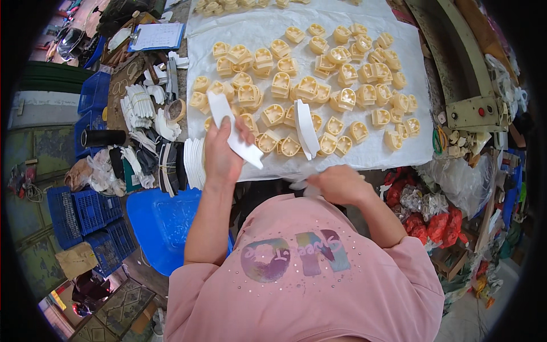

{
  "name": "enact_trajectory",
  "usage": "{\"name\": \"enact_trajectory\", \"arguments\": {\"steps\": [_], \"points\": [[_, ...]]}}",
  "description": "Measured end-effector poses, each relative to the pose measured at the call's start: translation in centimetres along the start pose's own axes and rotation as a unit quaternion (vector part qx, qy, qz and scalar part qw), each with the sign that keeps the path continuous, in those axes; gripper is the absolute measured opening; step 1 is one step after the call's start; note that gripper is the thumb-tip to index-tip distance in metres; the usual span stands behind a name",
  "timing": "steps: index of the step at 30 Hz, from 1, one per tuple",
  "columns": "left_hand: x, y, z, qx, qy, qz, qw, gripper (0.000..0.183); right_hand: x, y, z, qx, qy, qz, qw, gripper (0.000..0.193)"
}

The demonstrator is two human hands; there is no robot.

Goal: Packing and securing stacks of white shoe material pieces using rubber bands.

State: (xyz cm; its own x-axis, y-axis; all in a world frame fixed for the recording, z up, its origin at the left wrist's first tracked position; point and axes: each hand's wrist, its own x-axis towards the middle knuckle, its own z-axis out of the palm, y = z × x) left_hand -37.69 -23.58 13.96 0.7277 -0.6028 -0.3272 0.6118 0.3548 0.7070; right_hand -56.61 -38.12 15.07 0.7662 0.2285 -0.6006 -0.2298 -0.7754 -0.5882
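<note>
My left hand [224, 153] is closed around a white curved strip with notched ends [235, 132], held tilted above the near left part of the table. A second white strip [306, 130] of similar shape leans among cream-coloured D-shaped plastic parts [290, 146]. At the table's near edge, close to my body, my right hand [339, 183] is closed, its fingers partly hidden and blurred. A thin, pale, film-like piece [301, 182] shows at its fingertips. Left of my left hand, a stack of white strips [195, 163] stands at the table's edge.
White sheeting [364, 157] covers the table, with many cream parts spread across it. Bundled strips [139, 108], a tape roll [175, 110] and a clipboard [156, 36] lie left. A blue tub [159, 219] sits below. Right are a metal frame [473, 111] and red bags [439, 228].
</note>
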Motion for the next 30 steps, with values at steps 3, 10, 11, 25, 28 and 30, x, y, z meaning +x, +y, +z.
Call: {"name": "enact_trajectory", "arguments": {"steps": [3,10,11,25,28,30], "points": [[0.1,1.6,0.9,0.179,-0.024,0.113,0.977,0.015,0.4,2.2,1.3,0.002,0.124,0.067,0.99,0.028],[-2.2,-1.1,2.9,0.602,-0.194,0.479,0.608,0.026,1.9,-2.1,-0.9,0.692,0.286,-0.04,0.662,0.024],[-2.3,-1.8,2.8,0.586,-0.189,0.48,0.625,0.025,1.8,-2.9,-0.8,0.671,0.301,-0.027,0.677,0.025],[-2.9,-1.6,1.0,0.097,-0.043,0.005,0.994,0.03,5.4,-2.5,1.6,0.423,0.342,-0.056,0.837,0.026],[-2.8,-1.2,0.1,0.304,0.009,0.045,0.952,0.029,4.5,-3.3,-0.7,0.287,0.391,-0.038,0.874,0.03],[-3.1,-1.3,0.1,0.37,-0.015,0.072,0.926,0.026,4.9,-3.0,-1.6,0.241,0.444,-0.088,0.858,0.034]]}}
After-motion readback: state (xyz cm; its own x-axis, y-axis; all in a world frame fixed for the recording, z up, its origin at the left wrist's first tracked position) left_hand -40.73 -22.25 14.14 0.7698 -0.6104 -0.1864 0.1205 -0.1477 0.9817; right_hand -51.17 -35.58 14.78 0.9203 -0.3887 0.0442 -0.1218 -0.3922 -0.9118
